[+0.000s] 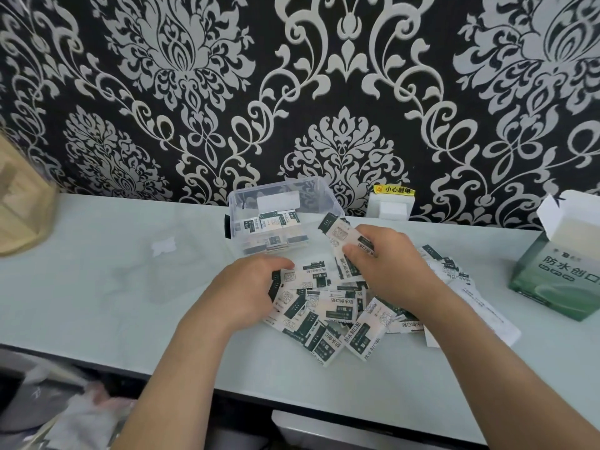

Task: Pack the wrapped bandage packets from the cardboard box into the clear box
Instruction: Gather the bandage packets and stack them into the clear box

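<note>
Gathering looks to be the step in hand: the bandage packets [328, 306] lie heaped mid-counter [97, 287], the right hand [386, 264] pinches a small stack [337, 233] lifted toward 12 o'clock, and the left hand [250, 287] curls its fingers over packets at the heap's 9 o'clock edge. Next that stack needs squaring and a short carry into the clear box [233, 203], standing open and part filled at 12 o'clock. The cardboard box [558, 274] sits open at 3 o'clock, well apart, a paper leaflet [480, 306] lies under the heap's 4 o'clock side, and nothing seems to block the way.
</note>
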Tool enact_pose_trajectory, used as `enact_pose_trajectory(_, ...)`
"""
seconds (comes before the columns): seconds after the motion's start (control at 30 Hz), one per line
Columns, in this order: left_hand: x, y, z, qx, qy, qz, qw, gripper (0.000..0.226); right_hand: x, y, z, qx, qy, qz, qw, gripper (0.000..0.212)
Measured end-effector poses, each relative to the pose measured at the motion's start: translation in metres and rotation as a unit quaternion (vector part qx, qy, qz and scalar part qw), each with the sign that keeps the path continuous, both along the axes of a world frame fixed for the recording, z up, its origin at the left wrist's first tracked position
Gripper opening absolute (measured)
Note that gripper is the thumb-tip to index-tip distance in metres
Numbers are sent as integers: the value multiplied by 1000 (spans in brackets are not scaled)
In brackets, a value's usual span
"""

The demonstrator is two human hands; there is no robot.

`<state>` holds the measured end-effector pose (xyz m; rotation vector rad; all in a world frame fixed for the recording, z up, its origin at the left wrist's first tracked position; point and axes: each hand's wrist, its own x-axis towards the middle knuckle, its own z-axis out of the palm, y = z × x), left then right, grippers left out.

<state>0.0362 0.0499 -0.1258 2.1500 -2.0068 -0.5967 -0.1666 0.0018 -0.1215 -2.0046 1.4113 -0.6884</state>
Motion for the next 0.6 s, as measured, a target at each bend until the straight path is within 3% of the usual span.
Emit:
enact_pose_trajectory(0.1,2,-3,-1,3,3,-5,1000,73,1,2,-4,3,-22,2,1000,14)
enact_pose_trajectory(0.2,4,-5,-2,8,25,-4,1000,67,6,5,-9,71,-153,-8,986,14)
enact_pose_trajectory(0.37,9,-4,2,-30,36,1,999,41,15,8,-11,251,-353,-36,901,18)
enact_pose_trajectory(0.43,13,0,7,-68,48,14,996,34,17,9,-12,283,-378,-45,880,18)
enact_pose_trajectory(0.5,15,5,14,-124,62,27,990,32,19,10,-14,270,-367,-53,889,17)
enact_pose_trajectory(0.6,4,13,28,-218,185,39,957,31,21,13,-15,236,-333,-51,911,17)
